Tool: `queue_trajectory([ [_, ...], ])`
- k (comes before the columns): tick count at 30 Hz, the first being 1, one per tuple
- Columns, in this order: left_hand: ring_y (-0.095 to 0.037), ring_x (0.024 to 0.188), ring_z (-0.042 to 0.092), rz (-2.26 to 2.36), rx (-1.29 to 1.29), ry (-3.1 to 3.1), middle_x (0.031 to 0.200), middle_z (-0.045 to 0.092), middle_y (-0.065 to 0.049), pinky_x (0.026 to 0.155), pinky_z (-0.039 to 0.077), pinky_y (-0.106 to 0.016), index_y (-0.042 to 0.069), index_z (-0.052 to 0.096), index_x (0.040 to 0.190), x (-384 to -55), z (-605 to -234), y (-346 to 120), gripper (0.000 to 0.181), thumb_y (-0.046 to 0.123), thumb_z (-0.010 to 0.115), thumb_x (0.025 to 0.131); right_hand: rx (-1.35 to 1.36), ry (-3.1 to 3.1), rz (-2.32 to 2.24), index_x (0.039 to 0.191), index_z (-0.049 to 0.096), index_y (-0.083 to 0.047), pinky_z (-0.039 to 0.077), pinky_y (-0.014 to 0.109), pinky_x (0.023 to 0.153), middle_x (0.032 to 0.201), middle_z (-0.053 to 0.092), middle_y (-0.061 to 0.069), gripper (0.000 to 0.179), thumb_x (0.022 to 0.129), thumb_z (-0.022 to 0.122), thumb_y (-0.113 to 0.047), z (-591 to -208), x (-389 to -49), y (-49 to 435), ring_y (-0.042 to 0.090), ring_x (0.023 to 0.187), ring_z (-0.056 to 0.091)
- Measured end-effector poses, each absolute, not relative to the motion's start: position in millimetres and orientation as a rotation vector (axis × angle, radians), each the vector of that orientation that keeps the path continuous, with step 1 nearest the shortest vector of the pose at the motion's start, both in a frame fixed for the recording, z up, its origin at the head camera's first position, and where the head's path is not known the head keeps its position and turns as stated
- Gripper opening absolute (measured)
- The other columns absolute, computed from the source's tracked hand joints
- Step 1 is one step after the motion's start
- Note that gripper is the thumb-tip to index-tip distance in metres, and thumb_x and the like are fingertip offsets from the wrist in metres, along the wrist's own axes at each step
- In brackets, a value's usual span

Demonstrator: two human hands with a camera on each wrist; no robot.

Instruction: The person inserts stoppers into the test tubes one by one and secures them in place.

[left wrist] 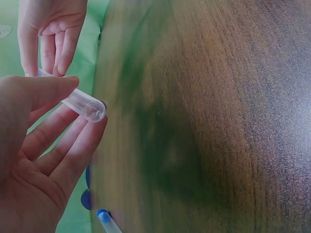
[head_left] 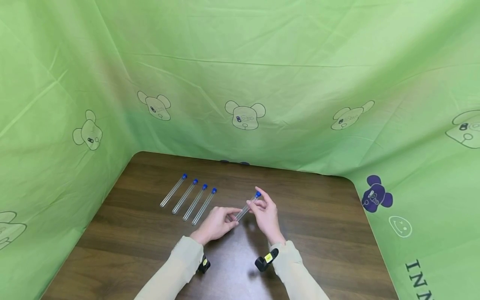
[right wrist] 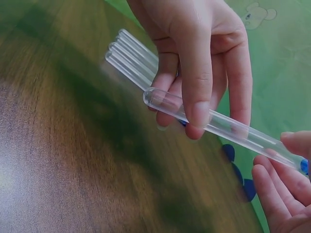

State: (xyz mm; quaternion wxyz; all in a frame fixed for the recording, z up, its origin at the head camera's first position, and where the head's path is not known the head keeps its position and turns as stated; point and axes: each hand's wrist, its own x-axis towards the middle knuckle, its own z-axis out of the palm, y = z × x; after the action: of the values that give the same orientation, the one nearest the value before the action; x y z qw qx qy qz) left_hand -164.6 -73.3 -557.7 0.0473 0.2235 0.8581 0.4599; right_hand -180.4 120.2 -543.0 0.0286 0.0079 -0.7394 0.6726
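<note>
Both hands hold one clear test tube (head_left: 244, 211) with a blue cap, slanted above the brown table. My left hand (head_left: 215, 223) pinches it near its rounded bottom end, thumb on one side and fingers on the other. At the capped end, my right hand (head_left: 267, 214) grips it between thumb and fingers. From the left wrist, the rounded end of the tube (left wrist: 92, 110) points toward the camera. In the right wrist view the tube (right wrist: 238, 133) looks see-through along its length, with the blue cap (right wrist: 304, 166) at the right edge.
Several more blue-capped test tubes (head_left: 189, 196) lie side by side on the wooden table (head_left: 150, 241), left of the hands. A green printed cloth (head_left: 240, 75) surrounds the table at the back and sides. Small black cameras (head_left: 264, 260) are strapped to the wrists.
</note>
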Motion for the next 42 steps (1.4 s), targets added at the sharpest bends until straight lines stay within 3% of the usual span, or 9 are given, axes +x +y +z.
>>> queue_trajectory([
  [8, -0.002, 0.069, 0.067, 1.407, 0.687, 2.628, 0.085, 0.073, 0.001, 0.066, 0.054, -0.02, 0.002, 0.071, 0.125, -166, -557, -74, 0.038, 0.003, 0.078, 0.089, 0.02, -2.263, 2.056, 0.146, 0.055, -0.01, 0.059, 0.043, 0.075, 0.098, 0.074, 0.02, 0.054, 0.095, 0.072, -0.004, -547, -182, 120, 0.026, 0.084, 0.073],
  [16, -0.002, 0.069, 0.067, 1.409, 0.685, 2.628, 0.084, 0.073, 0.002, 0.066, 0.054, -0.021, 0.002, 0.071, 0.125, -166, -557, -74, 0.037, 0.003, 0.078, 0.089, 0.001, -2.265, 2.075, 0.147, 0.055, -0.008, 0.059, 0.033, 0.072, 0.103, 0.073, 0.023, 0.054, 0.096, 0.07, -0.001, -545, -184, 120, 0.033, 0.09, 0.073],
  [22, -0.002, 0.068, 0.067, 1.418, 0.692, 2.634, 0.083, 0.073, 0.002, 0.066, 0.054, -0.021, 0.002, 0.071, 0.125, -167, -558, -74, 0.037, 0.002, 0.078, 0.088, -0.026, -2.285, 2.109, 0.147, 0.052, -0.001, 0.059, 0.038, 0.074, 0.104, 0.071, 0.029, 0.055, 0.095, 0.068, 0.004, -527, -180, 117, 0.044, 0.091, 0.071],
  [34, -0.002, 0.07, 0.066, 1.423, 0.689, 2.627, 0.085, 0.073, 0.001, 0.067, 0.054, -0.021, 0.001, 0.07, 0.126, -168, -556, -74, 0.037, 0.002, 0.077, 0.089, -0.053, -2.255, 2.08, 0.142, 0.06, -0.008, 0.059, 0.033, 0.073, 0.098, 0.074, 0.023, 0.052, 0.093, 0.074, 0.0, -542, -188, 117, 0.033, 0.085, 0.074],
  [42, -0.003, 0.07, 0.067, 1.43, 0.702, 2.626, 0.086, 0.073, 0.0, 0.067, 0.054, -0.021, -0.001, 0.069, 0.127, -169, -555, -74, 0.037, 0.002, 0.076, 0.09, -0.068, -2.249, 2.088, 0.141, 0.061, -0.008, 0.059, 0.034, 0.075, 0.097, 0.074, 0.023, 0.05, 0.092, 0.073, 0.001, -539, -190, 117, 0.033, 0.087, 0.074],
])
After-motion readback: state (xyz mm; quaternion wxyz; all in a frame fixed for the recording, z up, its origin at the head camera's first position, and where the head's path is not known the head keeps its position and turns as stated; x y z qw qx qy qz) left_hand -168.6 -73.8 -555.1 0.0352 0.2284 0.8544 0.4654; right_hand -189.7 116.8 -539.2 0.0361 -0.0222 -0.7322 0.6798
